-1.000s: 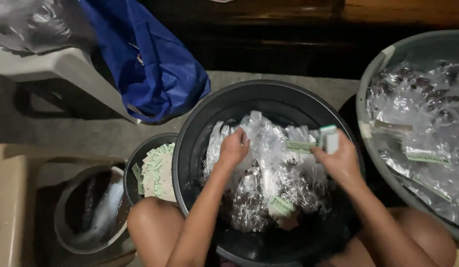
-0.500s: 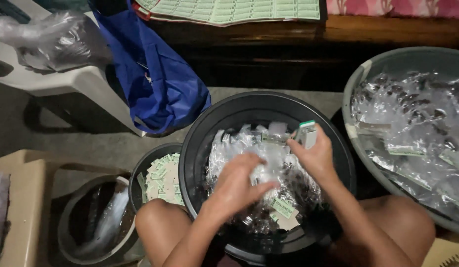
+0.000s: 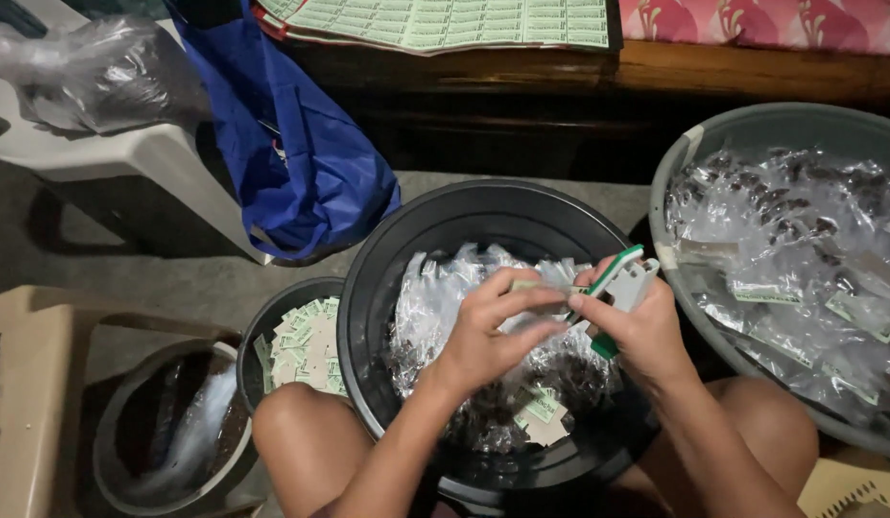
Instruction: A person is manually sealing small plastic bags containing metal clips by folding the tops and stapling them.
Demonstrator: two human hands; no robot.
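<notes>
My right hand grips a white and green stapler over a black tub. My left hand pinches the folded top of a small clear packet and holds it at the stapler's mouth. The black tub is filled with several clear plastic packets of dark contents, some with green and white paper labels. Both hands meet above the tub's middle, between my knees.
A grey tub of labelled packets stands at right. A small black bowl with loose green labels and a grey bucket sit at left. Behind are a blue bag, a white plastic chair and green label sheets on a wooden bench.
My left hand lifted from the pile with a packet and came up to the stapler. My right hand moved slightly inward. The view tilted upward, showing the bench.
</notes>
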